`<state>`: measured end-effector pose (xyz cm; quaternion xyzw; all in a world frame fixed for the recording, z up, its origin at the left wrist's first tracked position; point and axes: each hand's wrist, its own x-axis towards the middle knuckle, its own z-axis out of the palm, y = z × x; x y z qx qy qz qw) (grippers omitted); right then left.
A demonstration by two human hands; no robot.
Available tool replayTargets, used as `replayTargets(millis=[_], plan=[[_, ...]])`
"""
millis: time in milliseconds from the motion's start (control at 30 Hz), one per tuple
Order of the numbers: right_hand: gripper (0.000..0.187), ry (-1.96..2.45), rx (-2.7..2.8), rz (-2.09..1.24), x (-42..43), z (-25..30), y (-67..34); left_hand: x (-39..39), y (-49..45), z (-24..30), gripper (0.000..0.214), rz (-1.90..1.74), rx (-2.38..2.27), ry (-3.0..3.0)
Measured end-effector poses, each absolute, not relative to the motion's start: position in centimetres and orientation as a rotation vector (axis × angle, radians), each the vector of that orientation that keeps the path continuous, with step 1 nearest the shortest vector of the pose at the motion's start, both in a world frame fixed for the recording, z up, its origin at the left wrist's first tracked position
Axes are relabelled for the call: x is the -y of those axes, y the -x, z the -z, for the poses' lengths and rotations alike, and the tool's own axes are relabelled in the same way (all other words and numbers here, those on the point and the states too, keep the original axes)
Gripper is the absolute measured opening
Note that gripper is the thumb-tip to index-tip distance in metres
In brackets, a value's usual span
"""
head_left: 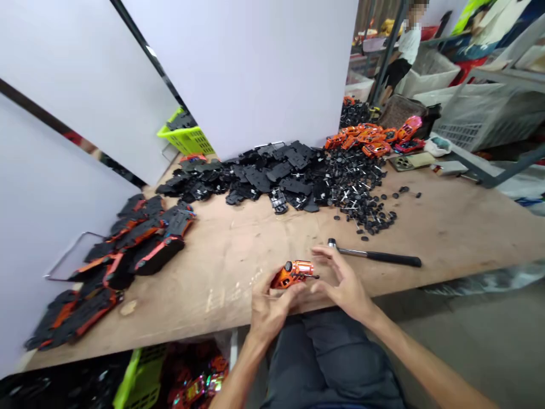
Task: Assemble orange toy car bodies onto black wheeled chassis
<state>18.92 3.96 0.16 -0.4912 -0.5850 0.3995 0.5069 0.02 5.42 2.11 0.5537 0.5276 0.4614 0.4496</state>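
Grasping orange toy car in left grip, over near edge of surface; cannot tell if resting on it. With right grip released and curved open just beside car's right end. Noting dark slim part there, pointing toward right grip. Probably hand-fitting small parts: brace car firmly with left grip, close right grip squarely, press evenly without twisting. Reserve hammer, just beyond right grip and rightward, for stubborn fits. Pick undamaged pieces from wheel-and-axle heap, farther beyond right grip.
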Motion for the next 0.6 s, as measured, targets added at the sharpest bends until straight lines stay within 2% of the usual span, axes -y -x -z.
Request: replayTargets(millis=[67,233,433,600], plan=[[0.062,1.187,1.399,-0.913,-3.6,0.2,-18.1,-5.3,-0.8,-2.6,0.050,-1.219,-1.165,-1.059],[0.024,1.171,1.494,-0.629,-4.5,-0.6,-16.4,-6.0,-0.8,-2.8,0.049,-1.250,-0.971,-0.811],[0.030,1.084,2.063,-0.503,-5.8,-3.2,-18.2,-6.6,2.1,-2.5,0.023,-1.065,-1.177,-1.347],[0.020,1.144,2.046,-0.718,-6.4,-3.0,-18.8,-6.4,1.8,-1.4,0.022,-0.988,-1.234,-1.394]])
